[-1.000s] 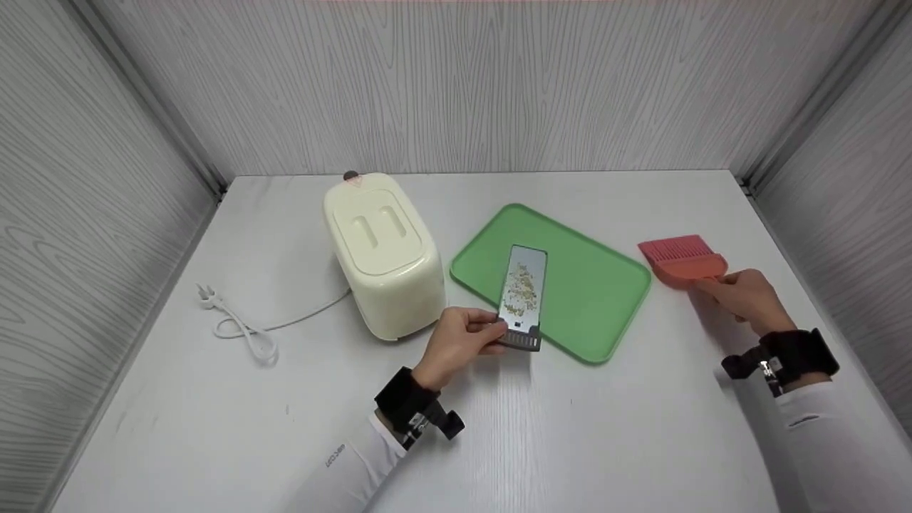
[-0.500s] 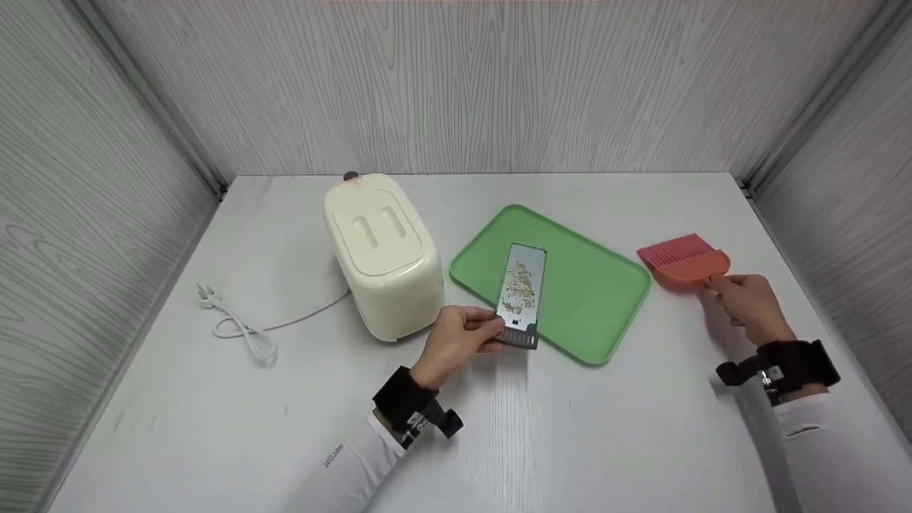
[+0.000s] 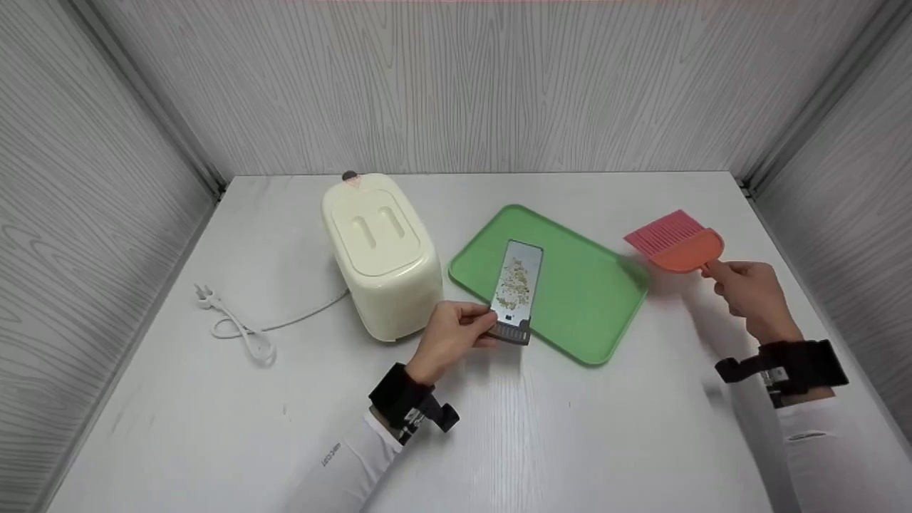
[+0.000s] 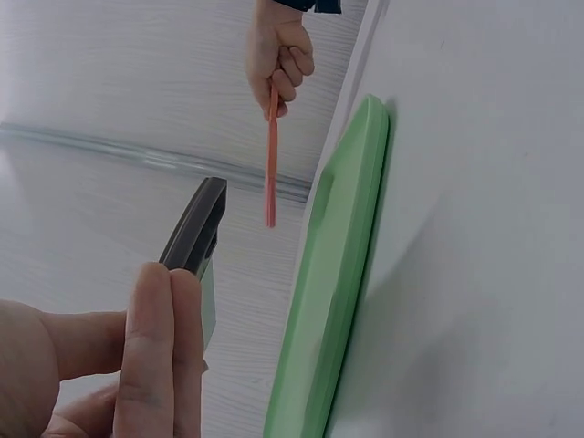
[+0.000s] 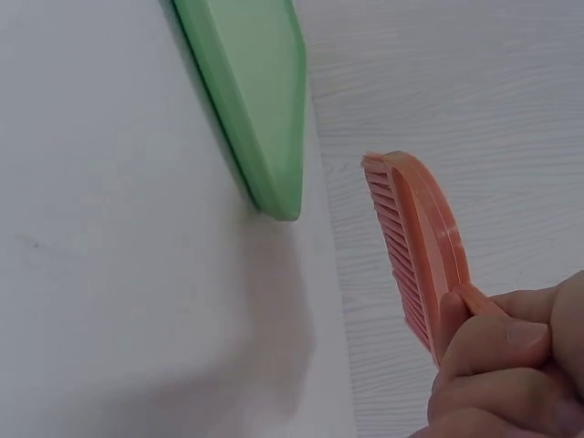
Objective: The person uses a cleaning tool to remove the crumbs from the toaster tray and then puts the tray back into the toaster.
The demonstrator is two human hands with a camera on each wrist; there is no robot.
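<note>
My left hand (image 3: 456, 335) pinches the dark slotted end of a crumb tray (image 3: 519, 281), a flat metal strip with brown crumbs scattered on it. The strip is held over the near left edge of a green tray (image 3: 591, 306). In the left wrist view, its dark end (image 4: 196, 224) sticks out past the fingertips. At the right, my right hand (image 3: 755, 296) grips the short handle of a small brush (image 3: 677, 242) with an orange body and pink bristles. The right wrist view has the brush (image 5: 415, 246) raised above the table, bristles towards the green tray.
A cream toaster (image 3: 381, 249) with a lid on top stands left of the green tray. Its white cord (image 3: 246, 331) and plug lie on the table farther left. Grey wood-grain panels (image 3: 484, 85) enclose the table at the back and sides.
The brush has risen and moved left, its bristles now overlapping the green tray's right corner area. My left hand and the crumb tray have shifted slightly left and away from me.
</note>
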